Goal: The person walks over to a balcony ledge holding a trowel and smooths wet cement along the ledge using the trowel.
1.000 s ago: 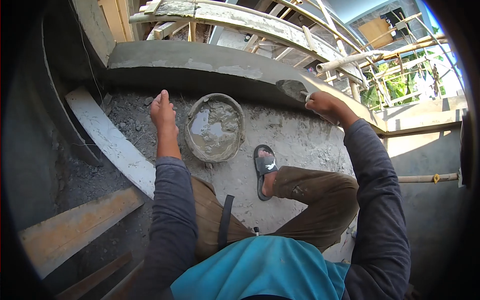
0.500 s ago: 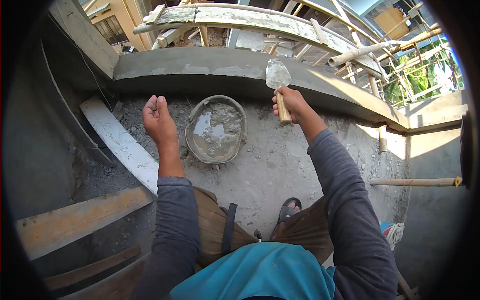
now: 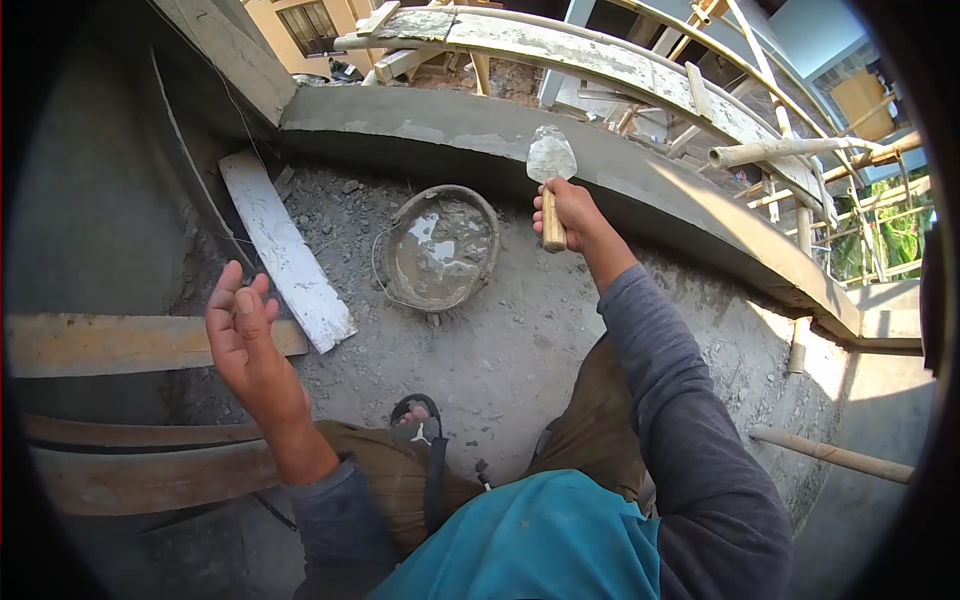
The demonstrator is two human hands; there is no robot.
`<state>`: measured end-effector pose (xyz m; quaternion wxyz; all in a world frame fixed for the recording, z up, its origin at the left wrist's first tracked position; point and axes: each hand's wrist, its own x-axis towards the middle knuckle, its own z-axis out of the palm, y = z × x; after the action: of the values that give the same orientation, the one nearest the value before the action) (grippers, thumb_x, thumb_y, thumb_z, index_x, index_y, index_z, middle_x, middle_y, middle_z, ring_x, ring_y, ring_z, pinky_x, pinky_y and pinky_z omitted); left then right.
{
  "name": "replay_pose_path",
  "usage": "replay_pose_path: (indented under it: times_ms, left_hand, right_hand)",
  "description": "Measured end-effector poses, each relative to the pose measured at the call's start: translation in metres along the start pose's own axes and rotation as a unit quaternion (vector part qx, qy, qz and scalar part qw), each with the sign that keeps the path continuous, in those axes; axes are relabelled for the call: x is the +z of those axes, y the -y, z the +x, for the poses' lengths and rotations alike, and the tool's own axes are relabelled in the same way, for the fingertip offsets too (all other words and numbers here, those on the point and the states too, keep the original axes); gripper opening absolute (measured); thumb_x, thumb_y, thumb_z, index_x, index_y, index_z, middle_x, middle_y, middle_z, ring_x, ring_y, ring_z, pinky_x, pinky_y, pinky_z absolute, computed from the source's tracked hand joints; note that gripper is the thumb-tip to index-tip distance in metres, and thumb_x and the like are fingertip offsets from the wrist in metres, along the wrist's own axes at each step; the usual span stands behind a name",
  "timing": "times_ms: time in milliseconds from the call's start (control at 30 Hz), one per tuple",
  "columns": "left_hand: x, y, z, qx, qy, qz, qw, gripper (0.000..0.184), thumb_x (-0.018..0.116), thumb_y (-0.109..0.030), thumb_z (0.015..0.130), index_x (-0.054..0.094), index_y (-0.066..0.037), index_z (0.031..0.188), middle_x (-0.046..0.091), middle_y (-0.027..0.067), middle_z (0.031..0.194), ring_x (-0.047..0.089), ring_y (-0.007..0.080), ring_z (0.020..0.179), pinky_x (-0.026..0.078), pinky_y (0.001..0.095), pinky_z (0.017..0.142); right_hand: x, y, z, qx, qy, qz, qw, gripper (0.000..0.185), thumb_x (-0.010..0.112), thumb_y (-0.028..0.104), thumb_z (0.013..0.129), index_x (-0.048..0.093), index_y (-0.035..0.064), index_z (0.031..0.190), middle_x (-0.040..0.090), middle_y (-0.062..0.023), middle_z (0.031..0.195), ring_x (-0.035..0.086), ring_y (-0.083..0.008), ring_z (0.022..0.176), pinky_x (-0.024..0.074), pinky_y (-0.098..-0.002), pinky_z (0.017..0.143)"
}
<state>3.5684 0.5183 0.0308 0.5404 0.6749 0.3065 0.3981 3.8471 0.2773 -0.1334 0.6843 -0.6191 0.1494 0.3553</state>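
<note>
My right hand point(image 3: 572, 213) is wrapped round the wooden handle of a trowel point(image 3: 551, 157). Its blade points away from me, smeared with pale mortar, and appears over the near edge of the low grey wall point(image 3: 420, 128). My left hand point(image 3: 243, 325) holds nothing; its fingers are apart and slightly curled, above the end of a wooden plank. Between the hands, a bucket point(image 3: 440, 247) stands on the floor, containing wet grey mortar with shiny water on top. Its wire handle hangs to the left side.
A white-smeared board point(image 3: 285, 250) lies left of the bucket. Wooden planks point(image 3: 110, 345) extend at the lower left. Beyond the wall is bamboo scaffolding point(image 3: 770, 152). A bamboo pole point(image 3: 835, 453) juts in at the right. Rubble and dust cover the floor point(image 3: 480, 370).
My left hand has moved down and left, away from the bucket, its fingers spreading more. The trowel stays raised in my right hand. The view has turned, and a different sandalled foot shows.
</note>
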Motion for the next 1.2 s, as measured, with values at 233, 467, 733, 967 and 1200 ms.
replay_pose_path:
  times_ms: [233, 467, 733, 967, 1200]
  left_hand:
    - [-0.023, -0.042, -0.051, 0.029, -0.033, 0.087, 0.995, 0.039, 0.046, -0.029, 0.101, 0.049, -0.002, 0.13, 0.051, 0.0085, 0.133, 0.054, 0.0216, 0.118, 0.04, 0.036, 0.097]
    - [-0.027, -0.037, -0.083, 0.062, -0.077, 0.134, 0.986, 0.04, 0.054, -0.021, 0.098, 0.047, 0.003, 0.13, 0.052, 0.0117, 0.132, 0.055, 0.0208, 0.115, 0.042, 0.0317, 0.095]
    - [-0.002, -0.071, -0.1, 0.189, -0.051, 0.177, 0.964, 0.037, 0.058, -0.014, 0.095, 0.05, 0.002, 0.128, 0.044, 0.0145, 0.138, 0.055, 0.0199, 0.113, 0.045, 0.0321, 0.093]
    - [0.045, -0.149, -0.105, 0.327, 0.057, 0.301, 0.894, 0.036, 0.061, -0.011, 0.091, 0.056, 0.001, 0.124, 0.039, 0.0156, 0.142, 0.053, 0.0229, 0.118, 0.045, 0.0338, 0.096]
    - [0.098, -0.135, -0.069, 0.348, 0.102, 0.204, 0.909, 0.039, 0.073, -0.025, 0.084, 0.063, -0.005, 0.117, 0.049, 0.0223, 0.132, 0.055, 0.0283, 0.113, 0.048, 0.0365, 0.085]
  right_hand:
    - [0.043, -0.003, 0.01, 0.026, 0.072, -0.007, 0.997, 0.025, 0.044, 0.026, 0.095, 0.049, 0.0019, 0.103, 0.055, -0.0075, 0.081, 0.057, -0.0175, 0.058, 0.0552, -0.0331, 0.049]
    - [0.054, -0.037, -0.02, 0.022, 0.227, 0.013, 0.974, 0.024, 0.049, 0.025, 0.092, 0.051, 0.0028, 0.099, 0.055, -0.009, 0.082, 0.056, -0.0192, 0.058, 0.0525, -0.0351, 0.047]
    - [-0.057, -0.046, -0.028, -0.303, 0.096, -0.341, 0.885, 0.038, 0.059, 0.03, 0.086, 0.051, -0.0005, 0.108, 0.063, -0.0236, 0.09, 0.064, -0.0368, 0.078, 0.0502, -0.0429, 0.068]
    - [-0.114, 0.001, -0.05, -0.362, 0.025, -0.475, 0.802, 0.045, 0.062, 0.032, 0.085, 0.05, 0.0039, 0.118, 0.063, -0.0239, 0.105, 0.06, -0.0403, 0.099, 0.0472, -0.0455, 0.082]
    - [-0.113, -0.009, -0.047, -0.379, -0.054, -0.55, 0.742, 0.044, 0.061, 0.028, 0.085, 0.049, 0.0071, 0.121, 0.059, -0.019, 0.11, 0.058, -0.0363, 0.104, 0.0479, -0.045, 0.083]
